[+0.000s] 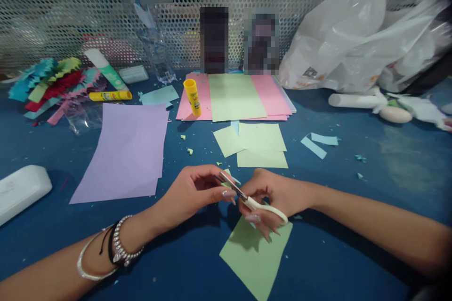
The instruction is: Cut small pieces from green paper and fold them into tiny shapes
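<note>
My right hand (264,197) is closed on a pair of scissors (266,208) with white handles, its fingers in the loops. The blades point up and left, parted, towards my left hand (203,186). Between thumb and fingers my left hand pinches a small piece of light green paper (226,185), mostly hidden by the fingers and blades. Under my right hand a light green sheet (259,254) lies flat on the table. Just beyond my hands are several light green paper pieces (262,159), partly overlapping.
Purple sheets (130,150) lie at left, near a white case (24,190). Behind are a standing yellow glue stick (192,99), pink sheets (271,94), colourful fringed paper (52,82) and a plastic bottle (158,51). White bags (339,37) and blue strips (314,146) are at right.
</note>
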Motion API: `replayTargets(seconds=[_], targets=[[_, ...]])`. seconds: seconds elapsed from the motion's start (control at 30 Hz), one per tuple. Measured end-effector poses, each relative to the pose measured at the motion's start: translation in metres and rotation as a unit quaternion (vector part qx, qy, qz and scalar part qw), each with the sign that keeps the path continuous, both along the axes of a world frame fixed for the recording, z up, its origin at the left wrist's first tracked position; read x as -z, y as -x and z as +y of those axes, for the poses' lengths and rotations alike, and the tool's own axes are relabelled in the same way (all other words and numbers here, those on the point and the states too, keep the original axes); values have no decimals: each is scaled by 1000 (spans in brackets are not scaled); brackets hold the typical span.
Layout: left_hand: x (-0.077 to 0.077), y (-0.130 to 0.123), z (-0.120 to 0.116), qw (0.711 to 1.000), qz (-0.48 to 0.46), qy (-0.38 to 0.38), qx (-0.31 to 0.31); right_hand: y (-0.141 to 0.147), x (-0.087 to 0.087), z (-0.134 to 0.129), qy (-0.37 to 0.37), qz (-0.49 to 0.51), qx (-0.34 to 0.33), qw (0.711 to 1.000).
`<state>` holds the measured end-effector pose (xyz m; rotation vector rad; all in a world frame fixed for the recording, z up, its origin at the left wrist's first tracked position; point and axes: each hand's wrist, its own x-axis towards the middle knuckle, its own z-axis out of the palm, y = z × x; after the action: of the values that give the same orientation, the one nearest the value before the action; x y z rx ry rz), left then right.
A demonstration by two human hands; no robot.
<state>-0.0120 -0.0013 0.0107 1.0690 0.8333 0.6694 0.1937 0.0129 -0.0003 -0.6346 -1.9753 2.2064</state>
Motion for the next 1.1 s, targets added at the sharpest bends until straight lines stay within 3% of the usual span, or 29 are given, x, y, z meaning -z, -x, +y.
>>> replayTargets(seconds=[0.2, 0.3, 0.6, 0.83, 1.1], targets=[[2, 1, -1, 1000, 7, -1, 9, -2, 4, 1, -150, 11, -7, 989], [1, 1, -1, 1000, 16, 1, 10, -3, 5, 2, -172, 4, -12, 985], [1, 3, 0, 999, 37, -3, 18, -5, 9, 3, -111, -6, -24, 994], [-4, 1, -1, 999, -12, 9, 30, -5, 3, 2, 25, -9, -30, 999], [-5, 1, -1, 998, -11, 2, 56, -4, 2, 0, 28, 9, -14, 999]])
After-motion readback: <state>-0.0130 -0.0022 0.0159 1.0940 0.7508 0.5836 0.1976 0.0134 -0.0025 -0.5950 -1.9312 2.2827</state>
